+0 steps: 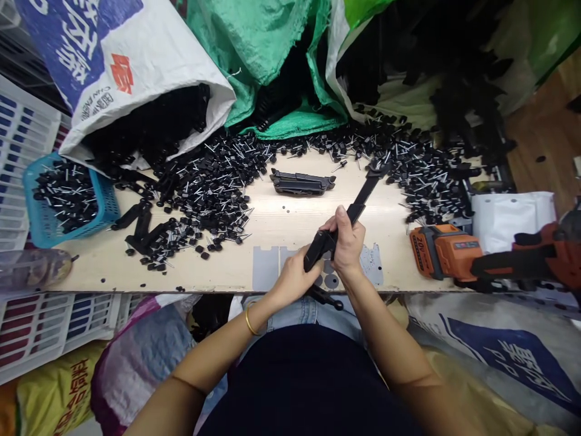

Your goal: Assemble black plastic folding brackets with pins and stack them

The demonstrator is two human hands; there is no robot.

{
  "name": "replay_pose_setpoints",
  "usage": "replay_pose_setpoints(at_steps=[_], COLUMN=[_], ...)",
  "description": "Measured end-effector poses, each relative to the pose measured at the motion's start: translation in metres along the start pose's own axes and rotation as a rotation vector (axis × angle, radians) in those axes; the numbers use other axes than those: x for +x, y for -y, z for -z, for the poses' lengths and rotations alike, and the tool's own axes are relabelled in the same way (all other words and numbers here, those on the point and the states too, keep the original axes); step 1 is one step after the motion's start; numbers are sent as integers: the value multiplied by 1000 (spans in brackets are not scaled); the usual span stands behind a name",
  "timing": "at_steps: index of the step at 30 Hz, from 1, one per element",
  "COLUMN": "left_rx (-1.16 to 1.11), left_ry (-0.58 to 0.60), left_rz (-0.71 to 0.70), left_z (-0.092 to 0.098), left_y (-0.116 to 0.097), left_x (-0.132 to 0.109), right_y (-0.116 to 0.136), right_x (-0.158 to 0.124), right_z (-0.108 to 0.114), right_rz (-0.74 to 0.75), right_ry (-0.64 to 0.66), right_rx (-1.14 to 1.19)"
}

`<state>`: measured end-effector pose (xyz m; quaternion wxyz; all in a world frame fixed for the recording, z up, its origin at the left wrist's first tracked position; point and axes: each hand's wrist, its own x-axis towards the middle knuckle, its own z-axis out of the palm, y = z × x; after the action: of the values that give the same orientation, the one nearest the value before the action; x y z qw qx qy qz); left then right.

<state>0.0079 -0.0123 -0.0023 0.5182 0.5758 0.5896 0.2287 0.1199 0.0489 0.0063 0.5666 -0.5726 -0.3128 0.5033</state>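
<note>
A long black jointed plastic piece (pixel 367 192) slants over the front of the table, its far end reaching up and right. My left hand (pixel 296 277) is closed around its lower end. Higher up, my right hand (pixel 348 245) also grips it, thumb pointing up along the piece. Below my hands, another black end with a round knob (pixel 336 304) shows past the table edge; whether it belongs to the held piece I cannot tell. A folded black plastic assembly (pixel 302 183) lies on the table beyond my hands. Grey patches (pixel 265 266) are on the tabletop beneath them.
Heaps of black-headed metal pins (pixel 218 188) spread left and along the back. A blue basket (pixel 102 206) holds more. Open sacks, one white (pixel 154 48) and one green (pixel 254 42), stand behind with black parts. At right lies an orange cordless power tool (pixel 458 248).
</note>
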Motion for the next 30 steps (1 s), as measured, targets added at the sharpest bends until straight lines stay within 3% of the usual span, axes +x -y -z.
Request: replay_pose_setpoints(at_steps=[2,5,9,12,18,22,30], left_rx=[-27,-73,-448,-708,-879,-1017,-1058], left_ry=[8,115,319,294,323,418,300], left_rz=[25,19,94,202,220,287,156], left_z=[-2,5,16,15,7,5,8], left_y=[3,5,4,1,5,8,11], left_x=[0,2,11,18,19,19,27], right_y=[-4,-6,-6,-7,-13,-10,-9], right_x=[1,2,-3,-14,-25,-15,-18], right_z=[-1,0,2,-1,-5,0,-5], right_rz=[0,-49,-89,-54,78,-4,23], right_ry=[19,47,59,20,-84,20,-25], right_rx=[-13,-26,-56,-60,-37,-82,-82])
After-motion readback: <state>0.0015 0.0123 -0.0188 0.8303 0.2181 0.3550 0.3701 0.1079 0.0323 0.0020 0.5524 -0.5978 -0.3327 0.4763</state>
